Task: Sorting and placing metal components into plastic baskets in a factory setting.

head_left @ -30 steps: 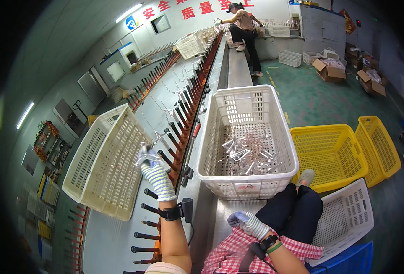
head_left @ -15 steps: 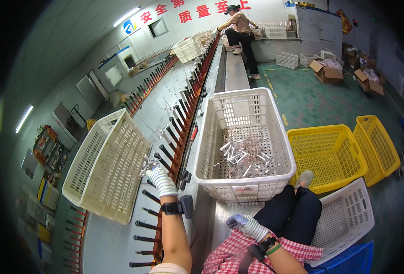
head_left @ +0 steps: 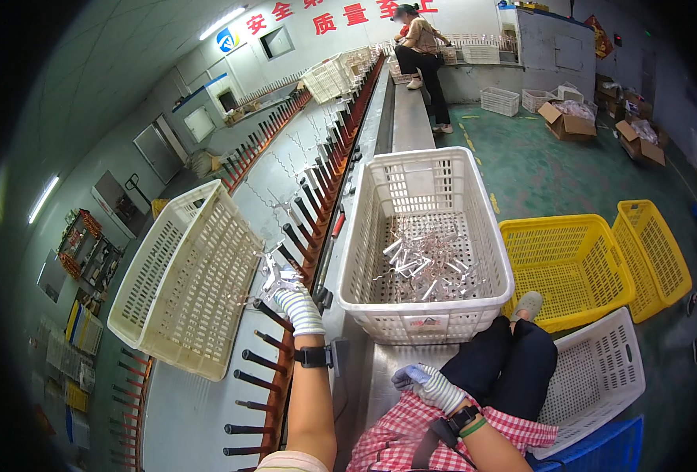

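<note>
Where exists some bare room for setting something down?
On the green floor, between the large white basket, the yellow baskets and the cardboard boxes. A smaller patch of metal bench shows between that basket and the right hand. It is crowded around the left hand: black-handled rods, shiny pieces, the cream basket.

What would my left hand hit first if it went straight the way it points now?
Beyond the shiny pieces at its fingertips, your left hand would probably meet the right edge of the off-white basket; depth is unclear, so it might pass over or beside it.
</note>
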Action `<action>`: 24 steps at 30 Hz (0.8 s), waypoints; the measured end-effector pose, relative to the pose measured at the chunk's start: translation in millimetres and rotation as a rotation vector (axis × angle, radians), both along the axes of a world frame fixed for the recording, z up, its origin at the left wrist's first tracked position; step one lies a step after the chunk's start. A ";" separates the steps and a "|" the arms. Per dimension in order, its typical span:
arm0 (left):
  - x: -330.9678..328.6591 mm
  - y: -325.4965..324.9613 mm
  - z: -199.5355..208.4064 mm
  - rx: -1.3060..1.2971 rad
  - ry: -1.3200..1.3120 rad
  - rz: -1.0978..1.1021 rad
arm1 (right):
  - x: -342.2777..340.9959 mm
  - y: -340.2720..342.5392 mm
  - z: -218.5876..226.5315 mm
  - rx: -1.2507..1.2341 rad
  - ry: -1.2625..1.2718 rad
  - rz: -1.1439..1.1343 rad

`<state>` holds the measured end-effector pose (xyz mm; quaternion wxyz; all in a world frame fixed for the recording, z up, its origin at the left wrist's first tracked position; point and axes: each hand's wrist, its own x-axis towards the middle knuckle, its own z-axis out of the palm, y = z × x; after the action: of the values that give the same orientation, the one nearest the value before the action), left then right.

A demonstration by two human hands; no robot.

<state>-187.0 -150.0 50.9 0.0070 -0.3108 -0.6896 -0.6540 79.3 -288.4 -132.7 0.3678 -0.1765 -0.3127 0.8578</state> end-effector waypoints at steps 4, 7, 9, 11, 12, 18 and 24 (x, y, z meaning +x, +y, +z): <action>-57.4 5.6 -47.4 0.069 0.363 0.098 | -6.9 -3.1 2.5 0.006 0.008 0.026; -61.6 -6.2 -42.0 0.498 -0.116 -0.104 | -10.7 -5.6 3.4 0.018 -0.030 0.044; -26.5 -21.9 -5.2 -0.042 0.113 0.105 | -1.0 3.0 -1.1 0.010 -0.067 0.013; 21.7 -53.0 51.3 -0.368 0.300 0.233 | 3.5 2.8 2.3 -0.007 -0.067 0.017; 12.4 -59.8 50.0 -0.372 0.302 0.255 | 1.1 -1.3 9.7 -0.006 -0.062 0.038; -11.6 -21.5 -14.4 0.251 0.088 -0.263 | -4.9 -3.6 17.2 -0.004 -0.061 0.024; -10.7 -20.6 -26.8 -0.131 0.787 0.248 | -5.3 -6.1 17.2 0.034 -0.024 0.008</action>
<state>-197.7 -170.6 24.2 0.3289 -0.4515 -0.7068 -0.4341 74.0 -294.5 -115.5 0.3635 -0.1791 -0.3323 0.8517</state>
